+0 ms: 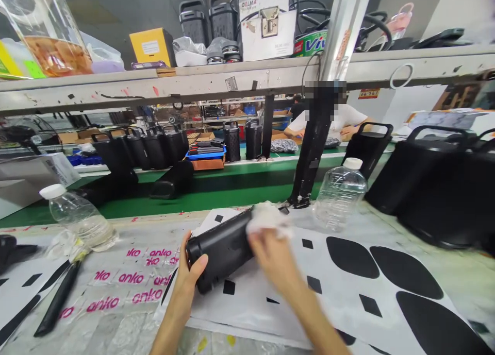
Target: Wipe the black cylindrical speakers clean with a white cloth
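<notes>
My left hand (pixel 190 272) grips one end of a black cylindrical speaker (pixel 224 248), thumb on the near side. The speaker lies tilted over a white sheet (pixel 286 303) that carries black rounded pads and small black squares. In my right hand (pixel 276 262) is a white cloth (pixel 268 220), pressed against the speaker's far end. Motion blurs this hand and the cloth, and together they cover that end.
Clear plastic bottles stand at the left (pixel 83 221) and right (pixel 340 195). A black-handled brush-like tool (pixel 58 298) lies at the left. More black speakers (pixel 436 185) stand at the right. Behind runs a green conveyor belt (pixel 232 187), with a person (pixel 348 115) beyond a black post (pixel 311 154).
</notes>
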`<state>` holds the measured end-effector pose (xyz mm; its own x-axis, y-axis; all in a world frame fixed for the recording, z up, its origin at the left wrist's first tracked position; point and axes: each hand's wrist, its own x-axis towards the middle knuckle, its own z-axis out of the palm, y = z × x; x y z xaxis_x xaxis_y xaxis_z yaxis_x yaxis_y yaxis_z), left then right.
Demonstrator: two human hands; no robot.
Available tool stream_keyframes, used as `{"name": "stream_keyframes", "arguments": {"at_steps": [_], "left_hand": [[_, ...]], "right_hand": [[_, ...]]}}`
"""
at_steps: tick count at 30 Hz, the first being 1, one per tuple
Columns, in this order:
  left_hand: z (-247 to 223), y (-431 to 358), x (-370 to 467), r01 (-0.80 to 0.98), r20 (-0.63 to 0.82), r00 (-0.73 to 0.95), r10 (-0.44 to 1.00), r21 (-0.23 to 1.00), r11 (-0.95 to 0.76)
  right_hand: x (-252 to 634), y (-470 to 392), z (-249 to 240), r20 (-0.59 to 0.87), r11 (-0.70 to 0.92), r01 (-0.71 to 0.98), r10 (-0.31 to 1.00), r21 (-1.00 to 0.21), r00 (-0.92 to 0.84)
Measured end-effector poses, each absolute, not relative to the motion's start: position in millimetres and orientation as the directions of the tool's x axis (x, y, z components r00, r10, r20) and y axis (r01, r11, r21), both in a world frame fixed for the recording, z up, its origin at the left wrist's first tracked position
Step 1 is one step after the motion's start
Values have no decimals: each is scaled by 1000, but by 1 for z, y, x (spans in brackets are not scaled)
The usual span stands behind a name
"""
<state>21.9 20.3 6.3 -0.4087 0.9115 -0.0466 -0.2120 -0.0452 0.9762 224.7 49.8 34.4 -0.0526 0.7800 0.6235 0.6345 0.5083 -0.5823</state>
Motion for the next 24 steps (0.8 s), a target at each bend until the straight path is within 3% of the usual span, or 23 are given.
{"name": "stream_keyframes", "arguments": {"at_steps": [4,6,10,12,14,16,18,24], "left_hand": [[-9,28,14,-83,49,-473,880,992,-100],[-13,32,12,-34,77,-481,873,994,-106],[-13,34,11,-78,-29,-438,899,997,-6],[-13,35,11,-83,-33,-452,892,997,-5],[-12,36,10,-89,-32,-460,887,996,-10],[-12,35,9,-117,-51,-443,895,993,-1],[-10,33,7,-147,-53,-409,911,989,-8],[2,25,10,-177,-24,-362,932,983,-43]], "right_hand": [[164,32,19,644,705,591,669,-392,-371],[170,35,15,597,719,603,664,-345,-450],[208,54,11,522,441,809,829,-389,-200],[207,54,7,516,356,847,848,-395,-116],[190,43,0,568,451,825,798,-341,-202],[172,30,-4,652,622,752,666,-217,-363],[168,26,-3,705,695,705,570,-142,-421],[260,64,15,681,408,798,732,-443,4]]}}
